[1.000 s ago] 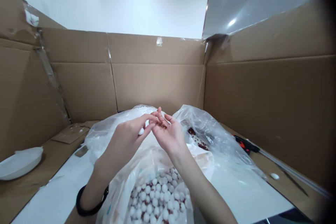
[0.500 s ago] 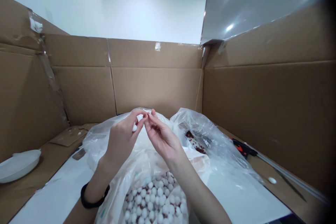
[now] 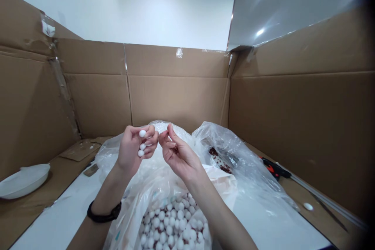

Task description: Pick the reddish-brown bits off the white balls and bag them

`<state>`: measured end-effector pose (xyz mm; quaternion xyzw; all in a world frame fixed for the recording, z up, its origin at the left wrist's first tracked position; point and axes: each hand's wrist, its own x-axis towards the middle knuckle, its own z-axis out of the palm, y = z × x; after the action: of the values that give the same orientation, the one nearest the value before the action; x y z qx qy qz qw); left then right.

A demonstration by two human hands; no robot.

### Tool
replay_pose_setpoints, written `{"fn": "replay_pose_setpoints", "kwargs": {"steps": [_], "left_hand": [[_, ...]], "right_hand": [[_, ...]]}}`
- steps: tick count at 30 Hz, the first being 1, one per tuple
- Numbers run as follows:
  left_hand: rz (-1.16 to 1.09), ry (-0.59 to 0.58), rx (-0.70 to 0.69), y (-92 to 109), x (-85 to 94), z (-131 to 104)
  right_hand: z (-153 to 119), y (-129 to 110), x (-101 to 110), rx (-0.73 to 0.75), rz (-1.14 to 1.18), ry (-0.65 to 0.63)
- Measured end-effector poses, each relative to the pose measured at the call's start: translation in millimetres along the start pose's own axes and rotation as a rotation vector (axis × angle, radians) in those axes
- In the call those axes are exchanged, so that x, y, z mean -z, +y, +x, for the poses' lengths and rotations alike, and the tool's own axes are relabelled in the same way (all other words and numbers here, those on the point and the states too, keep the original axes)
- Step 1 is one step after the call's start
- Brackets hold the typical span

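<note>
My left hand (image 3: 134,148), with a black band on its wrist, is turned palm inward, its fingers curled around small white balls (image 3: 142,133); three show. Close beside it, my right hand (image 3: 181,152) has thumb and fingertips pinched together. Small dark red bits (image 3: 175,150) lie within its curled fingers; what the fingertips pinch is too small to make out. Below both hands an open plastic bag (image 3: 131,211) is filled with many white balls (image 3: 171,222), with dark red bits among them.
A clear bag (image 3: 249,172) with dark red bits (image 3: 218,158) lies to the right. Further right are a black and orange tool (image 3: 275,168), a thin blade-like strip (image 3: 329,213) and a loose white ball (image 3: 308,206). A white dish (image 3: 25,181) stands left. Cardboard walls (image 3: 178,97) surround the table.
My hands have drawn slightly apart. My left hand has rolled over and closed its fingers, so the white balls in it now show. The right hand stays nearly in place.
</note>
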<state>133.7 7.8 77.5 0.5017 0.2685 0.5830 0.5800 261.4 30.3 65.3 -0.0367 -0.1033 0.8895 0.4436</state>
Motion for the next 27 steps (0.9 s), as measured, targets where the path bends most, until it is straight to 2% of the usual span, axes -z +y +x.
{"fn": "replay_pose_setpoints", "kwargs": {"steps": [3,6,9,12,16,27], "left_hand": [[0.044,0.052,-0.068,-3,1.1,0],[0.214,0.107,-0.180,-9,4.0,1],[0.430,0.087,-0.278,-15,5.0,2],[0.545,0.061,-0.338,-20,2.3,2],[0.546,0.051,-0.381,-24,-2.0,3],[0.569,0.048,-0.426,-26,-2.2,2]], "right_hand": [[0,0,1,0.018,0.001,0.003],[1,0,4,0.027,-0.027,-0.025],[3,0,7,0.091,-0.085,-0.106],[5,0,9,0.217,-0.165,-0.188],[4,-1,9,0.309,-0.255,-0.214],[3,2,9,0.326,-0.283,-0.268]]}}
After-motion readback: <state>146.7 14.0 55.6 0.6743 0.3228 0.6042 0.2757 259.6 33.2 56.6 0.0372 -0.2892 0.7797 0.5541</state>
